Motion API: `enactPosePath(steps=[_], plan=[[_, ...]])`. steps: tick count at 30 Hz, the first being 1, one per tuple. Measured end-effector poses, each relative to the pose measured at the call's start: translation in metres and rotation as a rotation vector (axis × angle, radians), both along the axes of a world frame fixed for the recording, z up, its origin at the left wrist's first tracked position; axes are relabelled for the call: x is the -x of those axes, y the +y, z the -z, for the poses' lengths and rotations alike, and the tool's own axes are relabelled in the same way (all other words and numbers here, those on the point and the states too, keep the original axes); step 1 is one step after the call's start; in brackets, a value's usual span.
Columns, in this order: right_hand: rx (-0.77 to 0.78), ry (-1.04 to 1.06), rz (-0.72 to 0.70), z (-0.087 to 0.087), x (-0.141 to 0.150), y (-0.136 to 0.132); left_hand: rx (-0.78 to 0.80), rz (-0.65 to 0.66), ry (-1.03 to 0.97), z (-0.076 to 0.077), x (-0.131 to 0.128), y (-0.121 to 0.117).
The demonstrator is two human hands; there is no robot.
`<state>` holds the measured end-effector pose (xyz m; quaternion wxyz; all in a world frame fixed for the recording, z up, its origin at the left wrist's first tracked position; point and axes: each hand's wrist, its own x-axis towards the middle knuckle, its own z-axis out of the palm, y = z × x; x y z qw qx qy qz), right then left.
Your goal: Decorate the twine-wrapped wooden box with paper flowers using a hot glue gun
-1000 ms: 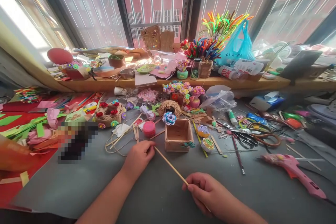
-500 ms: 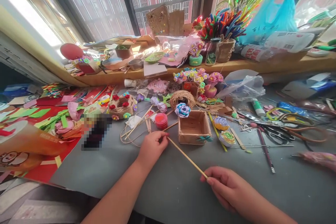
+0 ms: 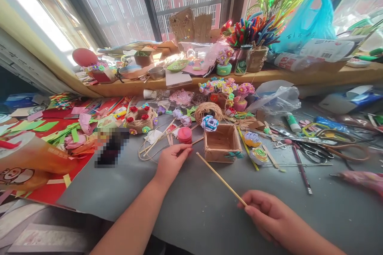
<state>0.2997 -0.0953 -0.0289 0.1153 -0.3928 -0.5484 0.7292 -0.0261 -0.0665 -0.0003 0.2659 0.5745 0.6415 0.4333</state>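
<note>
My right hand (image 3: 266,215) is closed around the near end of a thin wooden stick (image 3: 221,179), which slants up to the left. A short gap separates the stick's far tip from my left hand (image 3: 173,163). The thumb and fingertips of that hand are drawn together in a pinch; whatever lies between them, if anything, is hidden. Just beyond the left fingertips stands a small pot of red-pink stuff (image 3: 184,135). To the right of it sits a square wooden box (image 3: 220,155) with a blue-and-white paper rose (image 3: 209,123) at its back corner.
Twine-wrapped basket (image 3: 140,121) with small flowers stands behind on the left. Paper flowers (image 3: 259,156), scissors (image 3: 320,153) and a pencil (image 3: 302,171) lie to the right. Coloured paper strips cover a red sheet (image 3: 54,195) at left. A crowded sill (image 3: 185,81) runs along the window.
The stick's far tip has come out of my left hand's fingers. My right hand has shifted slightly right with the stick. The left hand has risen a little.
</note>
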Motion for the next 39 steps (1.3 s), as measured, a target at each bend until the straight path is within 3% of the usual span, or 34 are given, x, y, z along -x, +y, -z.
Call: enactPosePath(steps=[10,22,30,35,39], plan=[[0.033,0.013,0.025,-0.005,0.002,0.001,0.001,0.148,0.031,-0.007,0.003,-0.006],[-0.007,-0.072,-0.044,-0.023,0.009,0.029,-0.069,0.117,0.352,0.004,-0.004,-0.004],[-0.019,-0.037,-0.083,-0.014,0.008,0.031,-0.087,0.059,0.393,0.006,-0.006,-0.004],[-0.004,0.094,-0.044,-0.004,0.002,0.029,-0.099,-0.047,0.295,0.004,0.000,-0.002],[0.026,0.176,0.013,0.002,0.002,0.032,-0.129,-0.056,0.213,0.000,0.001,-0.005]])
